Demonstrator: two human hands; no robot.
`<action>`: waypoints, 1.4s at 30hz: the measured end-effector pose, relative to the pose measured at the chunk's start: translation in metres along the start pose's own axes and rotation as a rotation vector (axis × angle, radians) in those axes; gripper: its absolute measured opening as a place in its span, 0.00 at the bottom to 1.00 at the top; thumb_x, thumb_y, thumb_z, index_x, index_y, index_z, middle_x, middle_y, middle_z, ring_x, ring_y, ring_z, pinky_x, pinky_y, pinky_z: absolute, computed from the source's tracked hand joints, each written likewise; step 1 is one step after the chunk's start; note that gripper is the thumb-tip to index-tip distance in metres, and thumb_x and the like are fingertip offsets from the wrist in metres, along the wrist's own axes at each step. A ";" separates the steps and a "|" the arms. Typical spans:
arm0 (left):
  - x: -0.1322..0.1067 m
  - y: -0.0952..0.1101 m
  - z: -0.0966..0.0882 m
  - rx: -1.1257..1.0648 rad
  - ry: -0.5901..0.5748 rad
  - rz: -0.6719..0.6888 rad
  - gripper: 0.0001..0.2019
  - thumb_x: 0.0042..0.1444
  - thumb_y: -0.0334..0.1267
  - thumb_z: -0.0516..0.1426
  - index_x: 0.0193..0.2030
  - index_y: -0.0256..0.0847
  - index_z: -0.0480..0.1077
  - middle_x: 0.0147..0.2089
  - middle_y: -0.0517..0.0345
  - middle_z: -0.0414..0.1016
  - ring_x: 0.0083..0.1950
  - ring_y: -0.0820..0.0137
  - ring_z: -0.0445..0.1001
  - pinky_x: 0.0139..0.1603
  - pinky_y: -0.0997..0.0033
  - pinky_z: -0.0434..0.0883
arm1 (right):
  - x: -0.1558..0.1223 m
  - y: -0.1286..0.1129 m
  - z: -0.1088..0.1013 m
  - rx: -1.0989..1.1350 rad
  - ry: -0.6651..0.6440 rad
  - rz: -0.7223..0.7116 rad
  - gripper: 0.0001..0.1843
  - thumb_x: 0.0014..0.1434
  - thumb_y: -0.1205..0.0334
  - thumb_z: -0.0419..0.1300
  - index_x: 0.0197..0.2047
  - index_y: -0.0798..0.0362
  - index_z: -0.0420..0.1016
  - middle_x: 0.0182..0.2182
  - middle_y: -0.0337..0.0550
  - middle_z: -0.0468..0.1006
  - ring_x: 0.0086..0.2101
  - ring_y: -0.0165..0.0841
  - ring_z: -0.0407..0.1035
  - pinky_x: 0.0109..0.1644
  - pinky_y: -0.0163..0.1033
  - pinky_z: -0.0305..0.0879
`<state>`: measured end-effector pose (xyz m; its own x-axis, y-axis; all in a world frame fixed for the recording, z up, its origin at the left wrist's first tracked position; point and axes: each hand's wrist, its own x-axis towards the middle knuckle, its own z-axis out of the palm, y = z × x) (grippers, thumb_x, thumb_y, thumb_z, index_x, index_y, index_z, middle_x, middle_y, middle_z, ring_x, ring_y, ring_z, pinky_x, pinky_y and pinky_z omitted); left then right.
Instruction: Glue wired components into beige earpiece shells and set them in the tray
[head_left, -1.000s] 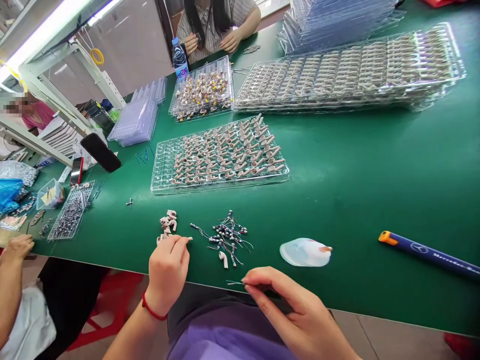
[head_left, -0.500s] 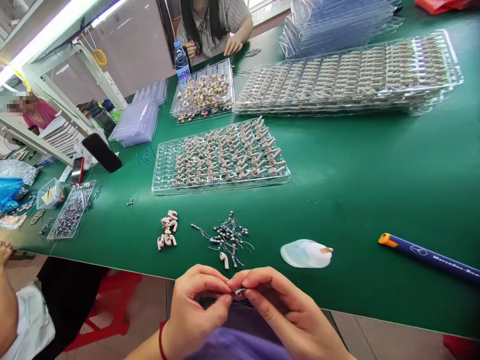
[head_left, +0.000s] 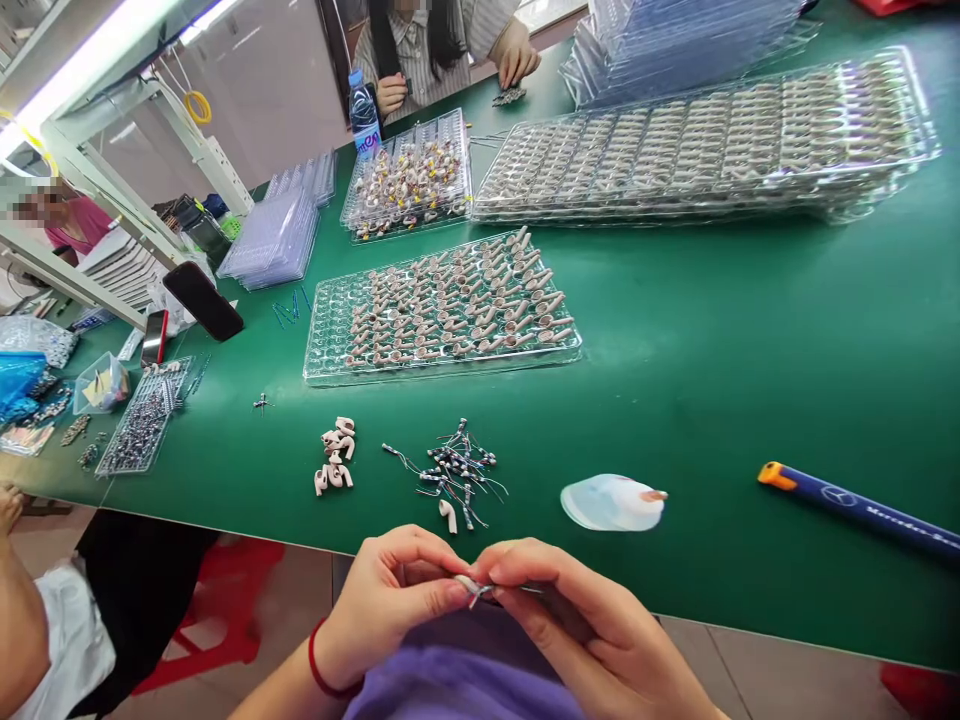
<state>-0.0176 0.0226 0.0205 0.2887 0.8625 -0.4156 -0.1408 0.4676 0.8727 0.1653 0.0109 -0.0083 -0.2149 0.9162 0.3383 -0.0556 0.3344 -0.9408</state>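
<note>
Hands and small parts at a green counter (head_left: pixel 675 380), seen from above. The left hand (head_left: pixel 390 605), with a red band (head_left: pixel 315 660) at its wrist, and the right hand (head_left: pixel 581 625) meet just in front of the near edge, fingertips close together. The left grip is pinched on a small beige piece (head_left: pixel 466 582); the right grip is pinched on thin wires (head_left: pixel 486 591), which lie against the piece. Whether the wires pass into it cannot be told, as the fingers partly cover both. Beyond the hands, on the counter, lie a cluster of beige elbows (head_left: pixel 334 473), a loose heap of wired parts (head_left: pixel 459 463) and, just beside the heap, a single elbow (head_left: pixel 448 515). To the right are a pale, rounded pad (head_left: pixel 607 503) and a dark blue pen-shaped object (head_left: pixel 862 507) with an orange end. Farther back, a clear tray (head_left: pixel 326 325) carries rows of beige pieces, its left columns bare. At the far side, a co-worker's hand (head_left: pixel 517 55) touches a small pile of parts (head_left: pixel 509 96).
</note>
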 end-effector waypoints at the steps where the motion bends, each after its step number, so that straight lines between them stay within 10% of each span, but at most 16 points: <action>1: 0.000 -0.001 0.000 -0.026 0.020 -0.009 0.08 0.45 0.36 0.70 0.32 0.38 0.79 0.33 0.58 0.77 0.33 0.76 0.75 0.37 0.78 0.70 | 0.000 0.000 -0.001 -0.040 0.012 -0.026 0.12 0.62 0.74 0.54 0.43 0.47 0.69 0.35 0.38 0.77 0.36 0.27 0.75 0.40 0.27 0.74; 42: -0.006 -0.008 0.005 -0.133 0.170 -0.111 0.13 0.37 0.37 0.73 0.27 0.34 0.77 0.24 0.56 0.79 0.25 0.73 0.77 0.27 0.79 0.70 | 0.002 -0.009 -0.011 -0.417 0.161 -0.281 0.14 0.58 0.77 0.56 0.43 0.50 0.72 0.34 0.44 0.78 0.33 0.30 0.76 0.37 0.31 0.75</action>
<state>-0.0137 0.0125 0.0169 0.1474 0.8191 -0.5544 -0.2435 0.5734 0.7823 0.1762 0.0125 0.0009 -0.0932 0.7897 0.6063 0.3103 0.6017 -0.7360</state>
